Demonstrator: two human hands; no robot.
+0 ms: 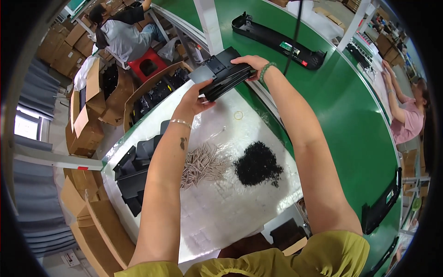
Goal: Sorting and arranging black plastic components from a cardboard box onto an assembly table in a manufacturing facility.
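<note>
Both arms reach out over the far end of a white, film-covered table (221, 210). Between my hands is a stack of black plastic housings (226, 76). My left hand (194, 98) grips its near left end, thumb and fingers apart around it. At the far right end my right hand (253, 65) clasps the stack, fingers over the top. Below them on the table lie a heap of thin pinkish-brown sticks (203, 164), partly behind my left forearm, and a pile of small black parts (258, 164). More black housings (134, 180) stand along the table's left side.
A green conveyor surface (332, 120) runs along the right, carrying long black plastic panels (281, 44). A white post (208, 27) rises beyond my hands. Open cardboard boxes (104, 221) line the left. One person (122, 37) sits at far left; another (408, 108) works across the conveyor.
</note>
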